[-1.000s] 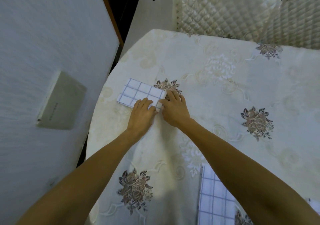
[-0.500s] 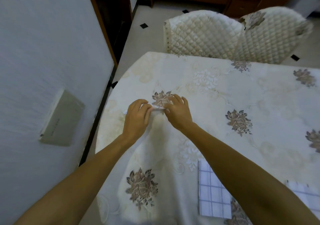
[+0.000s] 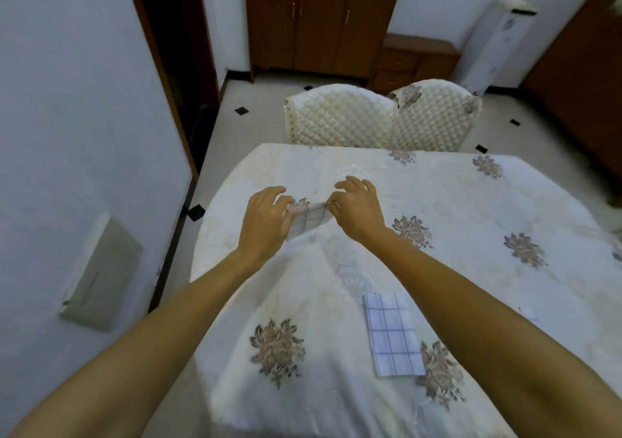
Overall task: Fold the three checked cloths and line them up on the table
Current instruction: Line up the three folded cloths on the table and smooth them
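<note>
Above the table (image 3: 444, 191), checked cloth (image 3: 308, 219), long axis left-right.

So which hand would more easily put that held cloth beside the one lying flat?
Probably the right hand: it pinches the held cloth, and the flat cloth lies beside its forearm.

Ahead of you: two quilted chairs (image 3: 340, 114), brown wooden wardrobe (image 3: 323, 16) behind, pale tiled floor (image 3: 255, 100) w/ black diamond insets; white wall (image 3: 67, 100) on your left.
</note>
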